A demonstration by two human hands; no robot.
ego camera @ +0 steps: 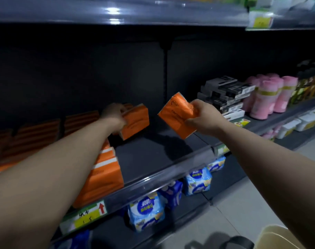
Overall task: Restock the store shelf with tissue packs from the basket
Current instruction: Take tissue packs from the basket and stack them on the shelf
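Rows of orange plastic-wrapped tissue packs (36,133) fill the dark metal shelf (153,155) at left; my left hand (115,114) grips a rear pack (137,121), my right hand (201,117) grips a raised pack (176,114) over the gap left to fill.

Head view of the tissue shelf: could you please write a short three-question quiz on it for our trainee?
1. True or false: the right hand holds an orange tissue pack.
2. What stands directly right of the black boxes? A pink rolls; B red cans; C glass jars.
3. Fill in: the left hand grips a second pack coloured ____.
Key: 1 true; 2 A; 3 orange.
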